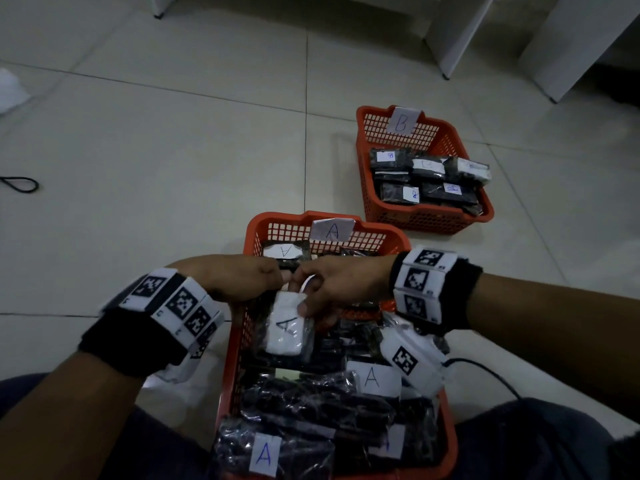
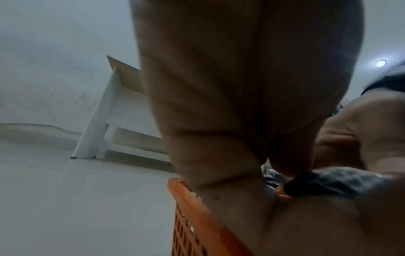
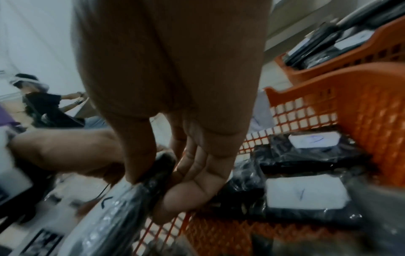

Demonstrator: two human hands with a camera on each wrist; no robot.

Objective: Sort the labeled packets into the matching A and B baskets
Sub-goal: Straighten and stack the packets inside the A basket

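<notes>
Both my hands hold one black packet with a white A label [image 1: 285, 327] over the near orange basket [image 1: 239, 344], which is full of unsorted packets. My left hand [image 1: 256, 278] pinches the packet's top edge. My right hand [image 1: 311, 299] grips it from the right, thumb on the label; in the right wrist view the fingers [image 3: 192, 175] curl under the packet [image 3: 136, 197]. The A basket [image 1: 256, 230] stands just beyond, with an A packet [image 1: 285, 252] inside. The B basket [image 1: 429, 216] sits further right and holds several B packets [image 1: 427, 166].
Pale floor tiles lie all around the baskets. White furniture legs [image 1: 446, 50] stand at the back right. A black cord loop [image 1: 20, 184] lies on the floor at far left. Another person [image 3: 46, 107] sits in the distance in the right wrist view.
</notes>
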